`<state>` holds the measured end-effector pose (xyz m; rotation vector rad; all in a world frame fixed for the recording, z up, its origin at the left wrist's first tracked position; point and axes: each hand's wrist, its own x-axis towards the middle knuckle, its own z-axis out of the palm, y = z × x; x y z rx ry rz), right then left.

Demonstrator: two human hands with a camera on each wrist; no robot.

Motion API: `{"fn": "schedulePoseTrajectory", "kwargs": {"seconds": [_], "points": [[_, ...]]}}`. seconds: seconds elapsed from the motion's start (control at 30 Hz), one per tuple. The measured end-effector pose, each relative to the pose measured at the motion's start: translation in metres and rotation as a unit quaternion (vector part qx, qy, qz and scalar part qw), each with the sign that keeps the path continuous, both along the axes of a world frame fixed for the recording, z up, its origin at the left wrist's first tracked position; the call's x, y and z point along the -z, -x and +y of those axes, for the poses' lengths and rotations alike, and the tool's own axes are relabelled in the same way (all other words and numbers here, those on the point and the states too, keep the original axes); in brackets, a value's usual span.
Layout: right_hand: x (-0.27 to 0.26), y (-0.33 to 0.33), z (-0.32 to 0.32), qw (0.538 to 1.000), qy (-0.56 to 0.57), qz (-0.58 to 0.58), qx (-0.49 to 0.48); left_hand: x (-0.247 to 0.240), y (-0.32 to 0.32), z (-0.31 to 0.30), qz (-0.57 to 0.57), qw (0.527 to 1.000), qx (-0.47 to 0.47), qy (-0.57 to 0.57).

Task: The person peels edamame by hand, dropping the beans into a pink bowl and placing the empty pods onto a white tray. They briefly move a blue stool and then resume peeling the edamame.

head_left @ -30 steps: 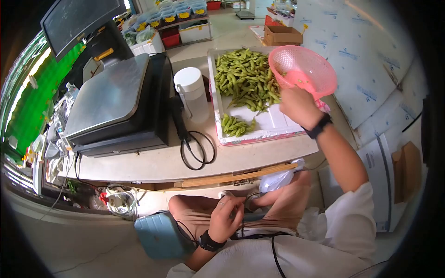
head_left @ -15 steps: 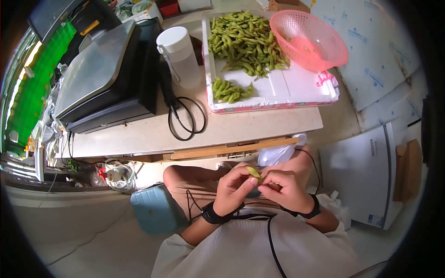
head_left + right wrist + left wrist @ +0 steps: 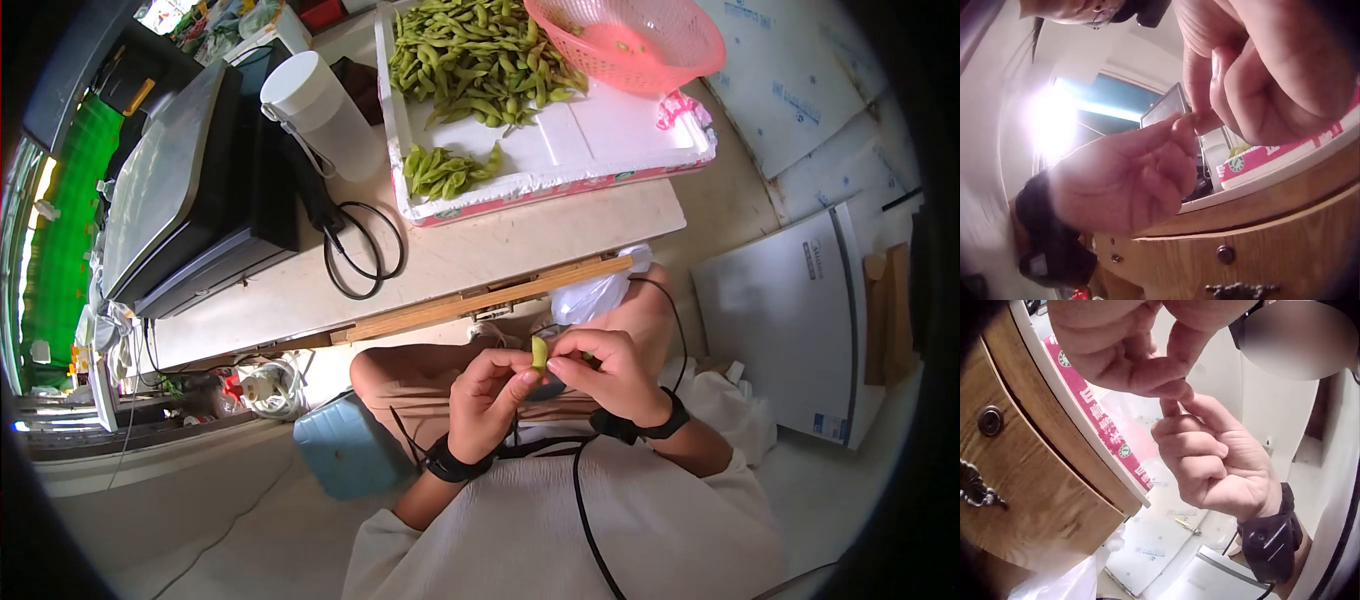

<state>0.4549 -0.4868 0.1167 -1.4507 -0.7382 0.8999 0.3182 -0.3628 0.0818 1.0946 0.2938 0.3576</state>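
A single green edamame pod (image 3: 539, 353) stands nearly upright between both hands, above the lap. My left hand (image 3: 487, 402) pinches it between thumb and fingers. From the other side, my right hand (image 3: 612, 375) pinches it with thumb and forefinger, and a bit of green shows behind those fingers. In both wrist views the fingertips meet and mostly cover the pod. A large heap of edamame pods (image 3: 470, 60) lies in the white foam tray (image 3: 600, 125), with a smaller pile (image 3: 448, 173) at its near left corner. A pink strainer basket (image 3: 665, 65) sits over the tray's right side.
The tray stands on a table (image 3: 530, 235) with wooden drawers (image 3: 1041, 481) below. Left of it are a white-lidded bottle (image 3: 325, 115), a looped black cable (image 3: 365, 255) and a scale (image 3: 165, 185). A white plastic bag (image 3: 595, 297) hangs near the knee, beside a blue stool (image 3: 350, 450).
My right hand has come back from the pink basket to my left hand over the lap. Both now pinch a pod, which has turned more upright. The head view has tilted down.
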Motion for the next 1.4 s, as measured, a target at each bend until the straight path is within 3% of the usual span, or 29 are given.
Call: {"fn": "schedulePoseTrajectory", "kwargs": {"seconds": [0.17,0.4,0.8,0.83,0.87,0.9,0.97,1.03,1.13,1.2,1.23,1.3,1.4], "points": [[0.007,0.000,0.000,0.999,0.022,0.046,-0.004,-0.001,-0.001,0.002,0.037,0.993,-0.028,-0.105],[0.018,0.005,0.003,0.997,-0.007,0.075,0.016,0.001,-0.001,0.004,0.060,0.992,-0.026,-0.103],[0.039,0.023,0.008,0.976,-0.096,0.166,0.104,0.005,-0.004,0.001,0.030,0.996,-0.002,0.080],[0.039,0.023,0.010,0.977,-0.090,0.148,0.124,0.008,-0.005,0.002,0.042,0.994,-0.018,-0.096],[0.039,0.021,0.008,0.977,-0.090,0.148,0.126,0.009,-0.006,0.004,0.052,0.961,-0.034,-0.269],[0.040,0.018,0.005,0.985,-0.058,0.110,0.117,0.005,-0.009,0.004,0.052,0.961,-0.033,-0.269],[0.037,0.015,0.004,0.991,-0.025,0.073,0.108,-0.008,-0.014,0.004,0.029,0.864,-0.077,-0.496],[0.033,0.014,0.005,0.996,-0.026,0.005,0.082,-0.007,-0.013,0.004,0.037,0.858,-0.075,-0.507],[0.035,0.014,0.005,0.996,-0.022,0.010,0.082,-0.003,-0.010,0.005,0.072,0.871,-0.054,-0.484],[0.035,0.015,0.004,0.997,-0.010,0.016,0.080,0.004,-0.006,0.006,0.093,0.946,0.002,-0.309],[0.036,0.016,0.004,0.997,0.001,0.021,0.078,0.004,-0.006,0.005,0.094,0.946,0.002,-0.309],[0.044,0.019,0.005,0.994,-0.013,0.059,0.087,0.002,-0.004,0.004,0.110,0.992,0.026,-0.049],[0.038,0.020,0.008,0.987,-0.023,0.130,0.089,-0.003,-0.007,0.004,0.109,0.994,0.025,0.015]]}}
